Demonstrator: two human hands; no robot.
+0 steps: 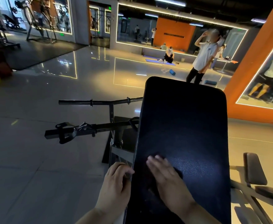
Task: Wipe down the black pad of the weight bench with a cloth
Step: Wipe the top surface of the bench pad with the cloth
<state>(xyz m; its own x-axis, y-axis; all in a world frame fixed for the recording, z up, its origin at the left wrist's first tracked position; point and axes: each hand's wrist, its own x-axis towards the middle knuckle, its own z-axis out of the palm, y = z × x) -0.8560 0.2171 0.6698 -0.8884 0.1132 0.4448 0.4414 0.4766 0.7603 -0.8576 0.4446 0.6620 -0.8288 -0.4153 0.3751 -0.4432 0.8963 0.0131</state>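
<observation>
Bar (100,102): sits at 10 o'clock from your hands, left of the pad.
Left hand (116,183): your fingers curl over the pad's left edge and grip it.
Pad (184,126): black, it stretches away from you toward 12 o'clock.
Right hand (163,172): lies flat with fingers straight, pressing the cloth.
Cloth (178,174): dark, on the pad's near half under your palm, showing at the hand's 3 o'clock.

bare barbell (100,102) at left — beyond, a standing person (204,58), a crouching person (169,55) on a blue mat (150,60)
</observation>
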